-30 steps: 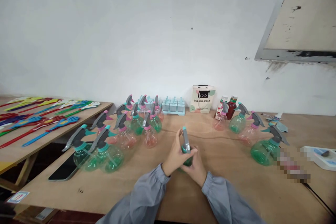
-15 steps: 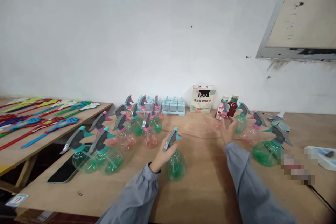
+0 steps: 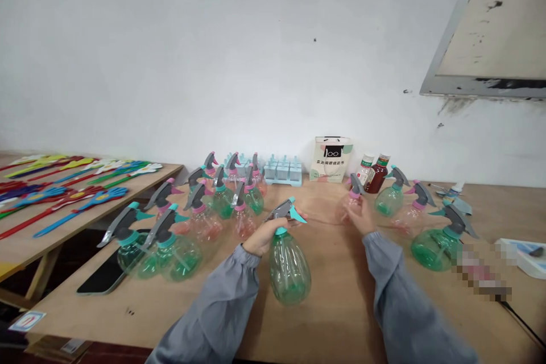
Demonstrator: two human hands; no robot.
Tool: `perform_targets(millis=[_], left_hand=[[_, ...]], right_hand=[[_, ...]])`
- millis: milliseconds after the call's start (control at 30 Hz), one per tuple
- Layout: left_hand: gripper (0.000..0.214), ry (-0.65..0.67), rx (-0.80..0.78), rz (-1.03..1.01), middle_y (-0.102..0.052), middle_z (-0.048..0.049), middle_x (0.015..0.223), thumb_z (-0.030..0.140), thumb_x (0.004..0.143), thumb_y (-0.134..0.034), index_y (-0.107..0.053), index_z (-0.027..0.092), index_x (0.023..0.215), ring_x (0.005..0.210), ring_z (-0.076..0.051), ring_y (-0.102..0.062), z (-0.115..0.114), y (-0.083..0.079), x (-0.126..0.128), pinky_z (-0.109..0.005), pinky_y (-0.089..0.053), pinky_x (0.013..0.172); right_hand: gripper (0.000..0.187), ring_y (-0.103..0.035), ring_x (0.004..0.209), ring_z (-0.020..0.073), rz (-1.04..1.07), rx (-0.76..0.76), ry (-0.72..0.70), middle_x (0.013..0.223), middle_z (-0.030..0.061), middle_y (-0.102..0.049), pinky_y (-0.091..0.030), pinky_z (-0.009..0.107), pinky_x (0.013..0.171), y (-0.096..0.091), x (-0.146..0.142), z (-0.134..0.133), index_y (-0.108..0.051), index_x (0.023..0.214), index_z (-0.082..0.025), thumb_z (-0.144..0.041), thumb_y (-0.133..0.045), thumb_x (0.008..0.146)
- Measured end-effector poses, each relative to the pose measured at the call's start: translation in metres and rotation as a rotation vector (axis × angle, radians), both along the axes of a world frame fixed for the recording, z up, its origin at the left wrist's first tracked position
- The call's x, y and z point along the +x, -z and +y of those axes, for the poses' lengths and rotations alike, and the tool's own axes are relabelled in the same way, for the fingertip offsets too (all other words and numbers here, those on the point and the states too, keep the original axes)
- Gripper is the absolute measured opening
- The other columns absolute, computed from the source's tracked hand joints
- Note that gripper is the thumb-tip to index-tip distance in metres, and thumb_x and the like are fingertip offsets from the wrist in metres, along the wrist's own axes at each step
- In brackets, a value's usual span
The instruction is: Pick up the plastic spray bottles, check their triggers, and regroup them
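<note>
My left hand (image 3: 268, 234) is closed round the neck of a green spray bottle (image 3: 290, 270), below its grey and turquoise spray head. The bottle is tilted, with a little green colour showing low in its clear body. Further back on the right, my right hand (image 3: 360, 216) grips a pink spray bottle (image 3: 344, 209) near its neck; part of its body is hidden by the fingers. Beside that hand stand another green spray bottle (image 3: 389, 200), a pink one (image 3: 412, 216) and a larger-looking green one (image 3: 435, 247).
Several green and pink spray bottles (image 3: 179, 259) crowd the left, near a phone (image 3: 102, 273). Along the wall are light blue popsicle moulds (image 3: 282, 172), a paper bag (image 3: 330, 162) and a sauce bottle (image 3: 377, 175). Colourful hand-shaped sticks (image 3: 102, 199) cover the left table.
My left hand has turned the green bottle, so its nozzle points right and its base has come nearer. My right hand has moved left with the pink bottle, away from the sauce bottles.
</note>
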State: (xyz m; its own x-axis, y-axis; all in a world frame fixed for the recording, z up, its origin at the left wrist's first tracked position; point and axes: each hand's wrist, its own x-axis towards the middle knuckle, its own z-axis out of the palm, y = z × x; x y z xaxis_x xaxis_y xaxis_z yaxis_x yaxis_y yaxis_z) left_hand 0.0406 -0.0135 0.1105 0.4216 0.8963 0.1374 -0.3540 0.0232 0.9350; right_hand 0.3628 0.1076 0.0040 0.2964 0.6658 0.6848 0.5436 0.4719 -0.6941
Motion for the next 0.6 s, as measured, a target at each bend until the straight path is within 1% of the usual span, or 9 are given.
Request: perform_targets(millis=[67, 167, 233, 300, 367, 400, 500, 600], left_hand=[[0.048, 0.012, 0.008, 0.014, -0.077, -0.0104, 0.103, 0.024, 0.059, -0.065, -0.071, 0.020, 0.106, 0.117, -0.032, -0.066, 0.002, 0.000, 0.003, -0.046, -0.050, 0.102], [0.044, 0.022, 0.009, 0.028, -0.077, -0.0096, 0.099, 0.023, 0.055, -0.061, -0.072, 0.019, 0.098, 0.112, -0.031, -0.068, 0.004, 0.002, 0.008, -0.044, -0.052, 0.099], [0.034, -0.005, -0.006, 0.047, -0.077, -0.0092, 0.092, 0.023, 0.053, -0.058, -0.071, 0.018, 0.085, 0.106, -0.030, -0.069, 0.005, 0.005, 0.011, -0.041, -0.053, 0.093], [0.022, -0.036, -0.033, 0.079, -0.075, -0.0090, 0.083, 0.024, 0.051, -0.055, -0.067, 0.019, 0.069, 0.100, -0.029, -0.069, 0.006, 0.007, 0.013, -0.038, -0.054, 0.087], [0.015, -0.039, -0.041, 0.102, -0.073, -0.0084, 0.077, 0.024, 0.050, -0.053, -0.062, 0.019, 0.061, 0.096, -0.028, -0.069, 0.005, 0.007, 0.014, -0.036, -0.053, 0.084], [0.014, -0.024, -0.029, 0.109, -0.072, -0.0078, 0.075, 0.024, 0.050, -0.053, -0.062, 0.020, 0.060, 0.095, -0.028, -0.069, 0.004, 0.007, 0.015, -0.036, -0.052, 0.084], [0.022, 0.029, 0.042, 0.120, -0.072, -0.0062, 0.074, 0.022, 0.051, -0.055, -0.066, 0.019, 0.069, 0.094, -0.027, -0.069, 0.002, 0.004, 0.016, -0.037, -0.050, 0.087], [0.028, 0.013, 0.066, 0.139, -0.072, -0.0066, 0.075, 0.024, 0.051, -0.055, -0.069, 0.018, 0.075, 0.092, -0.027, -0.068, 0.001, 0.001, 0.017, -0.037, -0.049, 0.087]], right_hand=[[0.067, -0.063, 0.102, 0.0276, -0.009, -0.020, -0.051, 0.112, 0.0116, -0.066, -0.050, 0.051, 0.096, 0.016, -0.013, -0.022, -0.056, 0.119, -0.019, -0.061, -0.072, 0.070], [0.064, -0.065, 0.106, 0.0297, 0.013, -0.056, -0.127, 0.114, 0.0122, -0.067, -0.051, 0.055, 0.098, 0.032, -0.031, -0.056, -0.056, 0.122, -0.021, -0.058, -0.073, 0.073], [0.061, -0.066, 0.107, 0.0310, 0.013, -0.081, -0.189, 0.114, 0.0126, -0.069, -0.051, 0.057, 0.099, 0.035, -0.041, -0.074, -0.057, 0.123, -0.021, -0.054, -0.074, 0.075], [0.058, -0.068, 0.108, 0.0306, 0.007, -0.086, -0.244, 0.116, 0.0120, -0.069, -0.051, 0.056, 0.100, 0.033, -0.049, -0.087, -0.056, 0.125, -0.023, -0.050, -0.074, 0.077], [0.057, -0.068, 0.108, 0.0295, 0.016, -0.073, -0.278, 0.117, 0.0113, -0.070, -0.052, 0.055, 0.101, 0.029, -0.054, -0.094, -0.055, 0.128, -0.024, -0.048, -0.072, 0.080], [0.057, -0.069, 0.109, 0.0291, 0.021, -0.065, -0.282, 0.117, 0.0111, -0.070, -0.052, 0.054, 0.101, 0.027, -0.056, -0.096, -0.054, 0.129, -0.024, -0.047, -0.072, 0.080], [0.055, -0.069, 0.108, 0.0290, 0.016, -0.052, -0.273, 0.115, 0.0109, -0.071, -0.053, 0.055, 0.101, 0.023, -0.058, -0.098, -0.055, 0.127, -0.023, -0.046, -0.073, 0.079], [0.052, -0.069, 0.107, 0.0290, 0.000, -0.052, -0.271, 0.115, 0.0112, -0.071, -0.053, 0.055, 0.100, 0.022, -0.057, -0.098, -0.056, 0.124, -0.023, -0.045, -0.073, 0.080]])
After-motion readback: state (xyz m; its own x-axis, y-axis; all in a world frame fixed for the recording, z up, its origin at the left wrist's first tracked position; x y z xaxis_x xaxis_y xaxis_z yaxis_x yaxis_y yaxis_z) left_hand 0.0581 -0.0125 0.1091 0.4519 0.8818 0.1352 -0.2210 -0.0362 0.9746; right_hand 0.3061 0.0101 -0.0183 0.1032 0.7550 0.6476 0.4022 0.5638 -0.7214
